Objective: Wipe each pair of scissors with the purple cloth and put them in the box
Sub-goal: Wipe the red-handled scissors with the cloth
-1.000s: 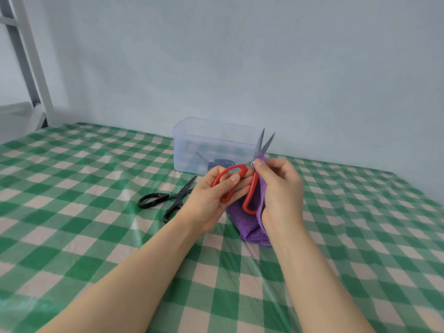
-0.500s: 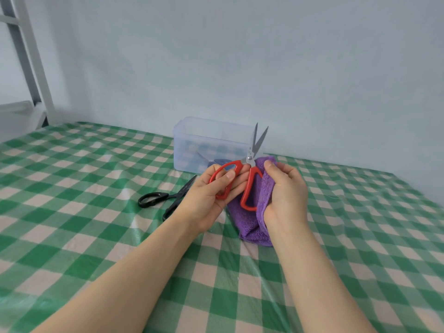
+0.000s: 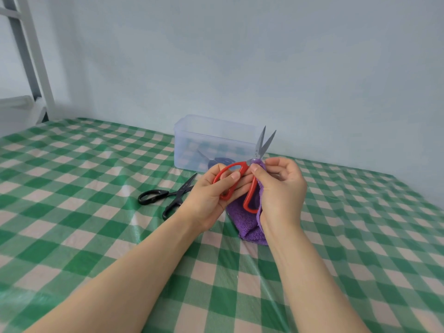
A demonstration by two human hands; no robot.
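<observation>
Grips the red scissors (image 3: 243, 167) by one handle loop with the left hand (image 3: 211, 195), fingers curled through and round it, just in front of the box (image 3: 216, 138) and lifted off the checked sheet. Points the blades up, slightly parted, before the box's right corner. Pinches the purple cloth (image 3: 245, 224) against the pivot with the right hand (image 3: 281, 188), thumb and fingers closed on the fabric, letting the rest hang behind the second loop towards the sheet.

Looks like wiping the second pair: counts one blue-handled pair (image 3: 222, 161) already inside the box, and leaves the black scissors (image 3: 173, 195) lying in front of the box to its left, untouched.

Expect light, rigid steel and smooth plastic, apt to slide inside soft, limp towelling; probably sharp along the inner edges and at the tips. Keep hold at the loops; stroke from pivot towards tips along the flats, never across an edge.

Cannot read any brand or writing; small marks near the pivot too fine to make out.
</observation>
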